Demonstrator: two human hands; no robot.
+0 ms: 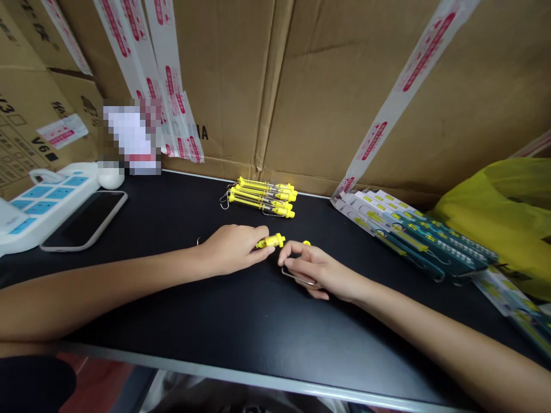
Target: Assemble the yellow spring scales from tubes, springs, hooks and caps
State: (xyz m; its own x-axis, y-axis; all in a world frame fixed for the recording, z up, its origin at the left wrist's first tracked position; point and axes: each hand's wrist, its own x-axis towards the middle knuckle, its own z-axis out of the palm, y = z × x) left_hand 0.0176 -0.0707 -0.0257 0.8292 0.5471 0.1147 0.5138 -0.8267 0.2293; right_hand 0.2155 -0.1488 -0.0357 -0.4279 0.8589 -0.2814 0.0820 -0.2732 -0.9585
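My left hand (239,246) is closed round a yellow spring scale (274,240), its yellow capped end sticking out past my fingertips. A bit of wire shows behind the wrist. Just to the right, my right hand (310,267) has its fingers curled in a pinch on a bent metal wire hook (299,279). A small yellow piece (306,242) shows behind that hand's knuckles, mostly hidden. Beyond both hands lies a pile of several similar yellow spring scales (262,197), with wire hooks at their left ends.
Printed boxes (400,229) lie stacked at the right, beside a yellow plastic bag (499,218). On the left are a phone (88,221) and a white power strip (55,198). Taped cardboard (322,86) stands behind the black table (206,321).
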